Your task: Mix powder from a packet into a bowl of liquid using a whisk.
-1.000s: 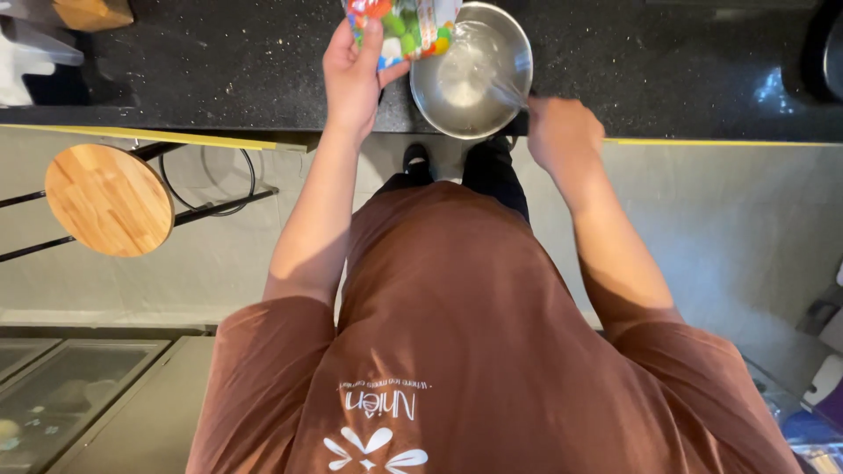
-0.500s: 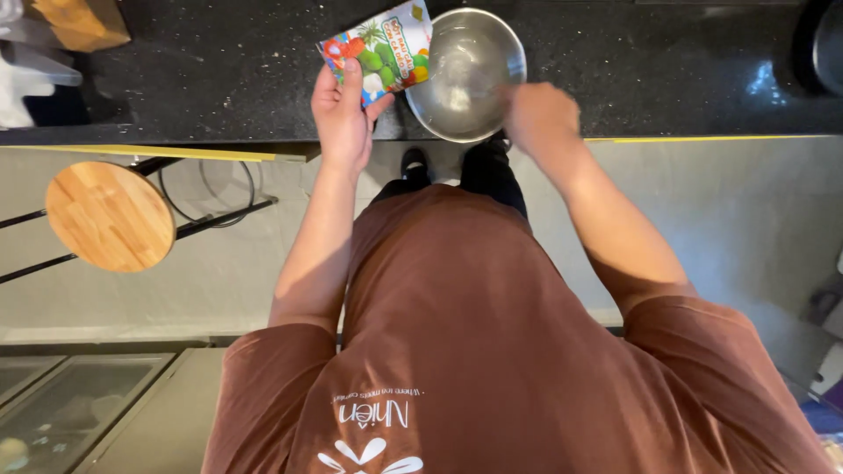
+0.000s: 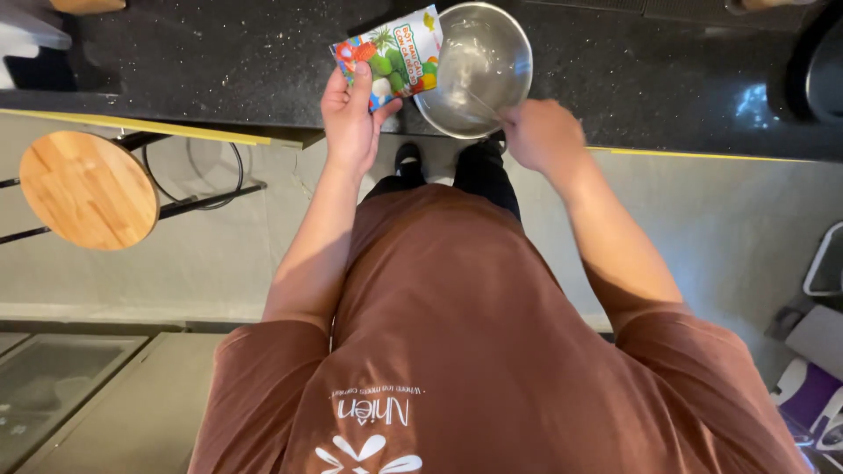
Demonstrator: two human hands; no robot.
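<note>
A person in a loose brown cotton shirt stands at one long counter [image 3: 219, 61] of black speckled stone, polished and a little shiny, with a thin yellow strip along its front edge. To the left of the person stands one stool [image 3: 88, 189] with a round seat of pale wood, smooth with visible grain, on a thin black metal frame. On the counter, right at its edge, sits one round bowl [image 3: 479, 66] of bright steel, and its curved inside reflects the light. One thin metal utensil [image 3: 479, 101] leans inside the bowl; it is too slim to say which kind. The right hand [image 3: 544, 136] is closed in a loose fist around the near end of this utensil, just beside the bowl's rim. The left hand [image 3: 351, 118] is closed on one flat glossy packet [image 3: 391, 53], colourful with printed fruit pictures, the thumb lying on its face and the other fingers behind. The packet is held tilted above the counter, its right edge overlapping the left rim of the bowl.
</note>
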